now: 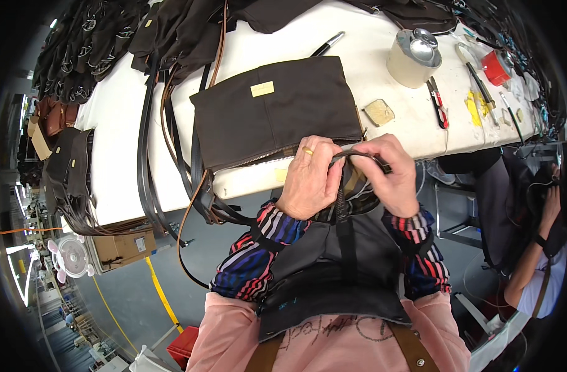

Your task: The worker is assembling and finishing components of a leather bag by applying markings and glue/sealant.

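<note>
A dark brown fabric bag (277, 118) with a small pale yellow patch (262, 89) lies on the white worktable, its zipper (258, 159) along the edge nearest me. My left hand (311, 177), a ring on one finger, is closed at the right end of that zipper. Beside it my right hand (389, 170) pinches a dark narrow strip (361, 155) that runs between the two hands. Part of the strip is hidden by my fingers. Below them a striped lining (355, 186) and a dark strap (342, 214) hang over the table edge.
Dark straps (146, 155) hang over the table on the left. To the right are a glue pot (414, 59), a red-handled cutter (438, 105), a yellowish block (379, 112) and a red tin (497, 67). A pen (328, 43) lies behind the bag. Another person's arm (535, 260) is at far right.
</note>
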Demonstrator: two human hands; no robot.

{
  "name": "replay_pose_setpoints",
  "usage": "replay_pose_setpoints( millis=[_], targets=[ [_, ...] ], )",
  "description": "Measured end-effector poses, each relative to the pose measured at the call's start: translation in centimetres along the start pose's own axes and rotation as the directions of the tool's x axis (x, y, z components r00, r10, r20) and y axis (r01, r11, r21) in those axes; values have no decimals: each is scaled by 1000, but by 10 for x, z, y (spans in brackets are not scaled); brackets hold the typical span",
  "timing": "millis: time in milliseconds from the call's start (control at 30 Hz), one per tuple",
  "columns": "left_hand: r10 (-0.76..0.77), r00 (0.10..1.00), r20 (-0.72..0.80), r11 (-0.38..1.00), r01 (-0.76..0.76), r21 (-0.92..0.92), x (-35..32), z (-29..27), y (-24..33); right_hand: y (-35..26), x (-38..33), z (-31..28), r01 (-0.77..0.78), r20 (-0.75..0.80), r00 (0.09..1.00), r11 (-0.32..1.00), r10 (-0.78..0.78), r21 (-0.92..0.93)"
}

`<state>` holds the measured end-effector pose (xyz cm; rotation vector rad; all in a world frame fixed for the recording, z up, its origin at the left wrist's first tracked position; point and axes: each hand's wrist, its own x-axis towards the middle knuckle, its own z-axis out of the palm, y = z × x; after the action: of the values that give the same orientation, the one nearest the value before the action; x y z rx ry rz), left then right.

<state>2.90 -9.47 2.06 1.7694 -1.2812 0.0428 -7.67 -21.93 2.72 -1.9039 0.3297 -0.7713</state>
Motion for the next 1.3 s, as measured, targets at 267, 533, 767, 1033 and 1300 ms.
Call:
replay_pose_setpoints(
  millis=[267, 533, 767, 1033, 1300],
  targets=[
    [270, 961, -57, 963, -269, 29, -10, 4, 2, -33, 78, 7, 106, 501, 864, 949, 59, -296],
    [-79, 997, -16, 995, 78, -59, -3, -6, -4, -23, 148, 14, -99, 602, 783, 986, 159, -131],
    [-103, 994, 29, 990, 106, -98, 5, -3, -4, 35, 192, 25, 498, 577, 800, 357, 162, -790],
    [-38, 999, -4, 999, 38, -30, 1, 6, 0, -1, 169, -12, 228, 328, 909, 352, 256, -908],
    [-1, 990, -141, 1000, 1, 3, -9, 11, 0, -61, 5, -10, -207, -37, 976, 963, 216, 172]
  ],
)
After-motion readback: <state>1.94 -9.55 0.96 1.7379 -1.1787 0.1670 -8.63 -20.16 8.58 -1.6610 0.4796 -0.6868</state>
